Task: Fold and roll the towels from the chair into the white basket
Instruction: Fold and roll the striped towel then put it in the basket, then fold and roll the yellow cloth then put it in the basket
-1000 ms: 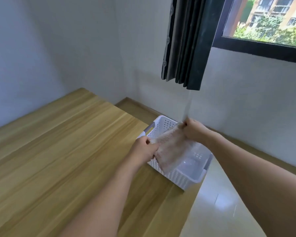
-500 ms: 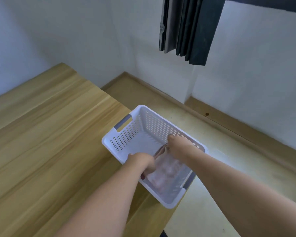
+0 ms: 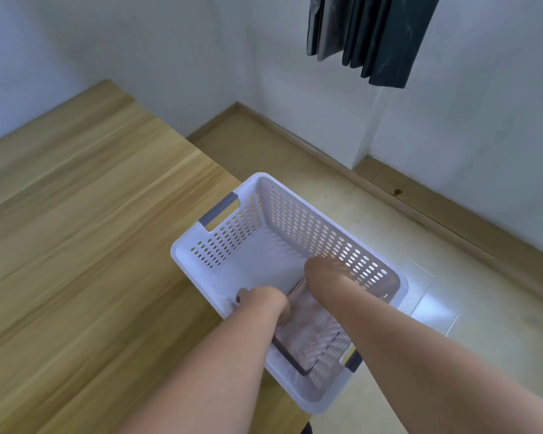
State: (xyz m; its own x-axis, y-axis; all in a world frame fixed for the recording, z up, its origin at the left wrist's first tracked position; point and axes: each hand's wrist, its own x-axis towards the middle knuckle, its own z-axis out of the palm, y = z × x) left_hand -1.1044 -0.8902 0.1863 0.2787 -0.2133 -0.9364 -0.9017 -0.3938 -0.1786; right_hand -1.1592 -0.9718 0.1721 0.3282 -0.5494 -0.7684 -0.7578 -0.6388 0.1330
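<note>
No brand, label or readable writing shows anywhere; the grey handle (image 3: 219,208) at the far end of the white basket (image 3: 298,220) has only small raised marks that cannot be read.

The white basket stands on the corner of the wooden bench (image 3: 85,233), and its near right part reaches out over the floor (image 3: 389,220). Both hands are down inside it. The towel (image 3: 311,327), a pale pinkish cloth with a faint pattern, lies in the near half of the basket, between the two forearms. It looks folded or rolled, but which of the two cannot be told.

The left hand (image 3: 265,300) is at the near left wall of the basket, at the towel's left edge. Its fingers curl downward, and one fingertip with a dark nail shows beside the rim. The grip of this hand seems to be on the towel, but the contact is mostly hidden under the hand itself. The right hand (image 3: 326,270) is blurred and sits at the far end of the towel; its fingers point down and are hidden, so the grip cannot be told.

A second grey handle at the near end is partly covered by the right forearm. A dark curtain (image 3: 373,36) hangs at the top, cut off by the frame edge.
</note>
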